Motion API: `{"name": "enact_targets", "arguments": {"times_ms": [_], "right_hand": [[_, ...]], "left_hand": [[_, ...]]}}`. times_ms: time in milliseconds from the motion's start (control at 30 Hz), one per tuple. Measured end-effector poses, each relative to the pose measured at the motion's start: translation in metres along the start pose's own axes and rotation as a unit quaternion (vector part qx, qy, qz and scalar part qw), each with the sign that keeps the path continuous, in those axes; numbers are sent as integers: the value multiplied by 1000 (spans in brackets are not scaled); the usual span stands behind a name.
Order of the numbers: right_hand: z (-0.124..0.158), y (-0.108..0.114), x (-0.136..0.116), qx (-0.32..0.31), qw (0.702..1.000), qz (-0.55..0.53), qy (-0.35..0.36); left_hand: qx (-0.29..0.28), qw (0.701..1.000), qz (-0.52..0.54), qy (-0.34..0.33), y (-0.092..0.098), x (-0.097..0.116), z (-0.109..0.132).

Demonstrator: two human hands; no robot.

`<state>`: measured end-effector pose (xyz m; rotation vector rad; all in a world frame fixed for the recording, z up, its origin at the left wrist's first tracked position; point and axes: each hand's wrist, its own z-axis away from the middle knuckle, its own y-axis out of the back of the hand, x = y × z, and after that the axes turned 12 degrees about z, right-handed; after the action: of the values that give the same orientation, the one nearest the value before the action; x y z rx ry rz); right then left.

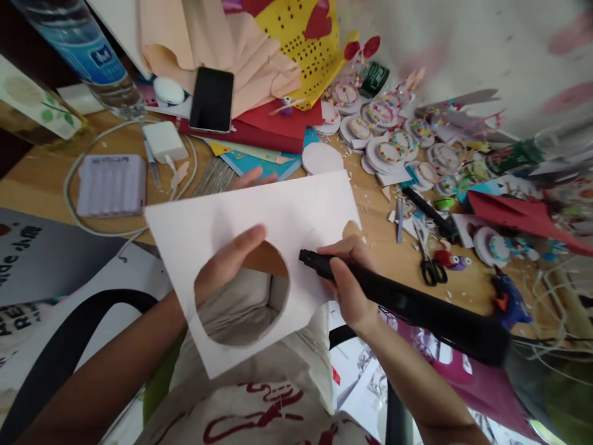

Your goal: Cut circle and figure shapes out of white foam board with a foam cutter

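A white sheet of board (315, 198) with a large round hole is held in front of me over the desk's edge. My left hand (227, 259) grips it, with the thumb on the near face beside the hole and the other fingers behind the sheet. A smaller curved notch shows at the sheet's right edge. My right hand (352, 278) is wrapped round a long, thick black pen-like tool (430, 312). Its narrow tip lies over the sheet, right of the hole; whether it touches the surface I cannot tell.
On the wooden desk lie black scissors (432, 269), a phone (212, 99), a white charger (165, 141) with cable, and a ribbed white box (112, 185). A water bottle (88, 55) stands at the left. Several decorated white discs (389, 151) crowd the back right, among paper scraps.
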<state>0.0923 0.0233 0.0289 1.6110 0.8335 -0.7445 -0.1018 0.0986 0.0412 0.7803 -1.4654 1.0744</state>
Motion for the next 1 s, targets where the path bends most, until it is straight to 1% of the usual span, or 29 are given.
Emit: {"name": "enact_targets", "arguments": {"times_ms": [33,67,100,133,200,233,333,400,433,533,633,700,833,933,1000], "right_hand": [[-3,0,0,-4,1000,-5,2],[-8,-1,1,-4,1000,-14,6],[-12,-1,3,-10,1000,-17,14],[-17,-2,6,-17,999,-19,22],[-25,-6,14,-18,999,-25,29],[-28,-9,19,-18,999,-29,26],[-30,-19,31,-12,999,-35,11],[-28,-25,37,-10,999,-38,-4],[-28,-27,39,-12,999,-42,-10],[-30,-29,43,-28,998,-54,-26],[-32,-26,44,-41,997,-62,-35],[-32,-25,43,-57,996,-66,-35],[-30,-22,42,-90,994,-62,-18],[-31,-18,40,-97,994,-42,-5],[-36,-14,38,-117,993,-24,6]], "left_hand": [[26,997,54,-55,-4,2,-4],[41,992,72,-90,-6,2,-10],[56,990,69,-108,-8,1,-16],[67,991,42,-106,-8,-1,-22],[79,994,-15,-73,-8,-8,-31],[89,995,-12,-52,-7,-12,-35],[120,989,90,11,-6,-22,-40],[143,978,147,36,-6,-26,-42],[146,976,158,43,-7,-28,-43],[159,969,188,30,-8,-38,-48],[185,955,230,-19,-9,-52,-54],[190,946,258,-39,-8,-59,-56],[180,934,306,-43,-8,-58,-56],[179,929,321,-43,-8,-54,-56],[177,927,327,-38,-7,-54,-55]]}}
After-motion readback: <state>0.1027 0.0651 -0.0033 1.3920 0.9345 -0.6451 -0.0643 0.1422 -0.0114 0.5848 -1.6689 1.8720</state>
